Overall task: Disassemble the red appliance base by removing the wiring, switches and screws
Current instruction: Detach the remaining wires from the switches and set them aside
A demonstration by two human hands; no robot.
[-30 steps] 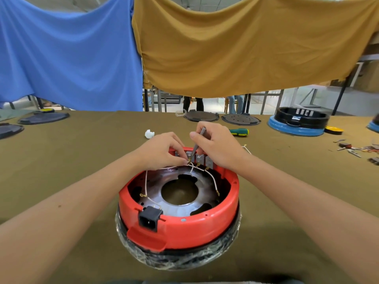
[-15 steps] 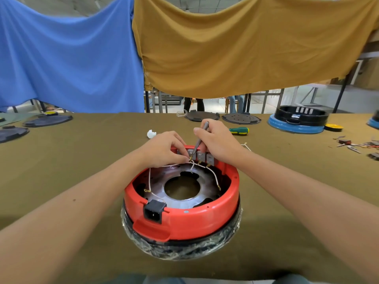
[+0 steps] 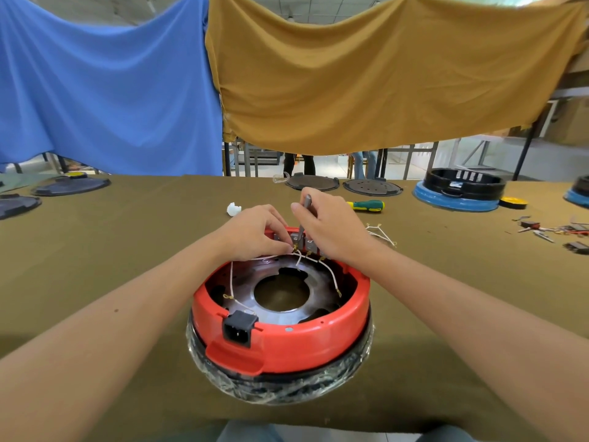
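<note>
My right fingers (image 3: 302, 209) pinch a slim tool (image 3: 304, 215) upright; left fingers (image 3: 280, 234) pinch a wire (image 3: 299, 255) beneath. Red base (image 3: 287, 342): switches (image 3: 309, 244), socket (image 3: 237, 327) remain; one harness (image 3: 379, 232) lies beyond.

The base (image 3: 287, 339) sits mid-table (image 3: 111, 250), a screwdriver (image 3: 366, 205) behind it (to the right).

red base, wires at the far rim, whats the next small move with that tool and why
Probably keep the thin grey tool in the right hand working on the terminal at the far rim of the red base, while the left hand pinches that white wire, then pull it free; several wires look attached there.
</note>
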